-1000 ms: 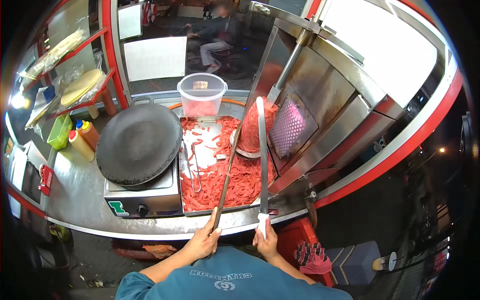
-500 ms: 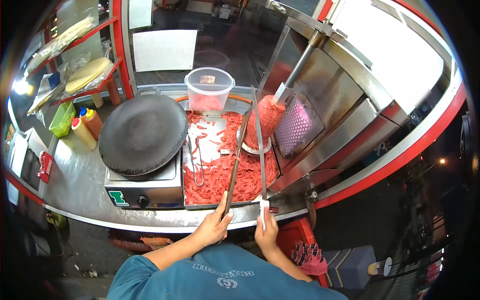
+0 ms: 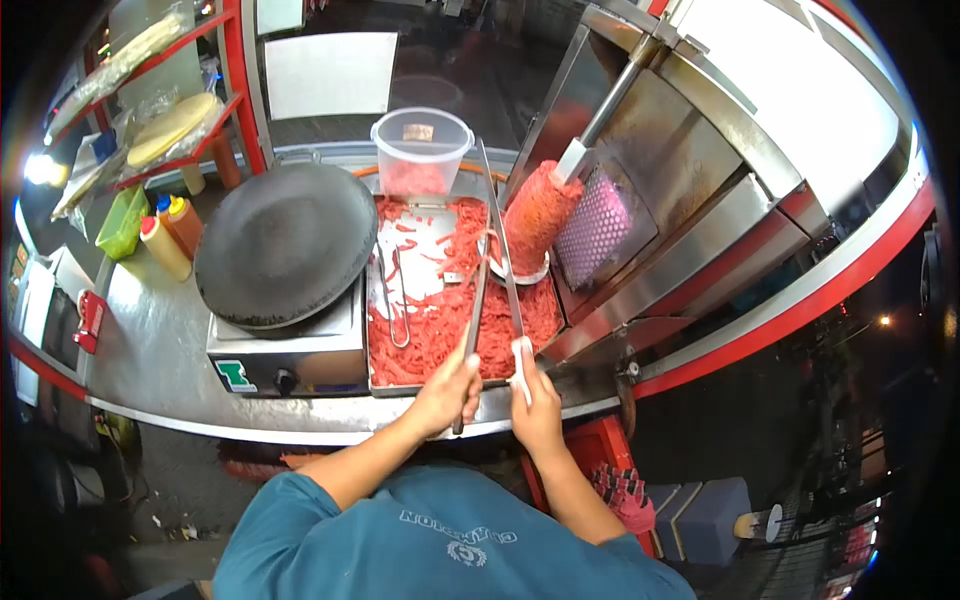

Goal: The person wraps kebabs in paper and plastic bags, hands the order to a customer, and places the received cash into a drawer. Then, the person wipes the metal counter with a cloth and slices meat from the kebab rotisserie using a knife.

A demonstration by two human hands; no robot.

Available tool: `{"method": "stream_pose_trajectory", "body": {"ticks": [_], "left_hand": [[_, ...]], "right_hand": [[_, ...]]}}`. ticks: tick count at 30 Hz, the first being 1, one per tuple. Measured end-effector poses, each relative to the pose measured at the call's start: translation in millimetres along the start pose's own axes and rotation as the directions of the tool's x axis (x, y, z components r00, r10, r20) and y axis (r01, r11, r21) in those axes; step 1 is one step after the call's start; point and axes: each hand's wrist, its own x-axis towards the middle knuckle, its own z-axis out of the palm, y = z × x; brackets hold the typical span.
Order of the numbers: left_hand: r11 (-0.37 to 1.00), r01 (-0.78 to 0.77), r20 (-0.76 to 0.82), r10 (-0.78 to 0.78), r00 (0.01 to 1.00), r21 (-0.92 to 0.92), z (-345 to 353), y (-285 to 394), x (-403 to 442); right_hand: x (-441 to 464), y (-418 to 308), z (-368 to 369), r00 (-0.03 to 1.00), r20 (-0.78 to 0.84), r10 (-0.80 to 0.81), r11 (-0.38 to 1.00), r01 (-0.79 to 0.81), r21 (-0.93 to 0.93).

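Note:
My left hand (image 3: pixel 448 393) is closed round a long, narrow tool (image 3: pixel 477 310) with a dark lower end; its exact kind is unclear. A long-bladed knife (image 3: pixel 509 272) with a white handle is in my right hand (image 3: pixel 538 402). Tool and blade point away from me, side by side, over the metal tray (image 3: pixel 424 262). Reddish meat strips (image 3: pixel 435 350) cover much of that tray. Right behind the blade, a cone of red meat (image 3: pixel 543 215) stands on a tilted vertical spit (image 3: pixel 618 90). Metal tongs (image 3: pixel 398 320) lie in the tray.
Left of the tray, a round black griddle (image 3: pixel 285 245) sits on a burner (image 3: pixel 300 368). A clear bucket (image 3: pixel 424 145) holds more meat behind the tray. The metal grill housing (image 3: pixel 690 150) borders the right side. Sauce bottles (image 3: pixel 166 248) and a green basket (image 3: pixel 123 222) stand at left.
Both hands have moved forward and up over the tray's near edge, carrying the knife and the tool. The knife's tip has swung left, away from the meat cone. The view has shifted slightly.

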Motion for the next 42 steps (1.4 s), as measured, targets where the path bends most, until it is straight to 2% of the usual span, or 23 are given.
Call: {"method": "stream_pose_trajectory", "body": {"ticks": [1, 2, 3, 4, 6, 8, 10, 12, 13, 15, 17, 20, 21, 23, 25, 29, 31, 32, 35, 37, 41, 42], "left_hand": [[0.99, 0.001, 0.019, 0.001, 1.0, -0.138, 0, -1, 3], [0.962, 0.013, 0.041, -0.002, 0.999, -0.274, -1, -2, 2], [0.957, 0.038, 0.046, -0.026, 0.999, -0.286, -6, -4, -2], [0.955, 0.057, 0.056, -0.042, 0.998, -0.292, -12, -9, -7], [0.964, 0.044, 0.076, -0.025, 0.997, -0.262, -20, -16, -21], [0.992, 0.058, 0.051, -0.052, 0.997, -0.112, -29, -24, -44], [0.994, 0.053, 0.041, -0.057, 0.998, 0.098, -35, -22, -66], [0.958, 0.047, 0.03, -0.058, 0.998, 0.284, -28, -17, -88], [0.952, 0.048, 0.024, -0.058, 0.998, 0.302, -26, -18, -93], [0.929, 0.033, 0.027, -0.046, 0.999, 0.37, -25, -12, -93], [0.882, 0.034, 0.013, -0.046, 0.999, 0.47, -31, -10, -89], [0.85, 0.039, 0.011, -0.053, 0.999, 0.525, -29, -11, -83], [0.836, 0.048, 0.01, -0.064, 0.998, 0.546, -29, -10, -82], [0.833, 0.059, -0.01, -0.064, 0.998, 0.55, -27, -11, -78], [0.828, 0.039, -0.017, -0.036, 0.999, 0.56, -26, -12, -69], [0.803, 0.054, -0.009, -0.06, 0.998, 0.593, -26, -7, -57], [0.805, 0.049, -0.026, -0.042, 0.999, 0.592, -23, -9, -53], [0.804, 0.048, -0.032, -0.036, 0.999, 0.593, -19, -9, -51], [0.8, 0.035, -0.045, -0.01, 0.999, 0.6, -17, -10, -50], [0.806, 0.032, -0.062, 0.007, 0.998, 0.59, -12, -9, -43], [0.813, 0.014, -0.042, 0.012, 0.999, 0.582, -15, -2, -35], [0.814, 0.007, -0.04, 0.02, 0.999, 0.581, -15, -2, -32]], "right_hand": [[14, -1, 3, 0.984, -0.056, -0.17, 0.98, 0.163, -0.116], [2, -15, -3, 0.985, 0.07, 0.157, 0.979, -0.164, 0.118], [-12, -29, -6, 0.873, 0.251, 0.419, 0.822, -0.481, 0.303], [-41, -25, -2, 0.874, 0.275, 0.401, 0.752, -0.485, 0.447], [-95, -5, 8, 0.896, 0.255, 0.364, 0.706, -0.444, 0.552], [-106, 15, 16, 0.922, 0.196, 0.334, 0.739, -0.385, 0.553], [-56, 25, 23, 0.995, -0.038, 0.088, 0.945, -0.071, 0.319], [0, 11, 22, 0.989, -0.128, 0.076, 0.938, -0.027, 0.344], [13, 3, 20, 0.982, -0.148, 0.119, 0.924, -0.054, 0.379], [-16, 43, 29, 0.98, -0.197, 0.005, 0.965, 0.047, 0.259], [-81, 64, 36, 0.981, -0.19, 0.049, 0.909, 0.035, 0.414], [-111, 66, 36, 0.986, -0.131, 0.102, 0.868, -0.024, 0.497], [-84, 57, 27, 0.994, -0.07, 0.082, 0.863, -0.036, 0.504], [-27, 47, 27, 0.993, -0.114, 0.044, 0.906, 0.008, 0.424], [1, 32, 26, 0.987, -0.089, 0.136, 0.886, -0.081, 0.456], [-83, 54, 31, 0.985, -0.17, -0.016, 0.967, 0.059, 0.249], [-117, 52, 32, 0.988, -0.154, 0.031, 0.971, 0.007, 0.238], [-115, 54, 30, 0.987, -0.128, 0.096, 0.965, -0.061, 0.254], [-28, 38, 22, 0.961, -0.22, -0.171, 0.985, 0.159, -0.069], [-5, 24, 18, 0.976, -0.21, -0.052, 0.998, 0.058, 0.021], [-96, 54, 19, 0.985, -0.167, -0.052, 0.994, 0.035, -0.104], [-119, 55, 20, 0.984, -0.172, -0.043, 0.996, 0.028, -0.088]]}}
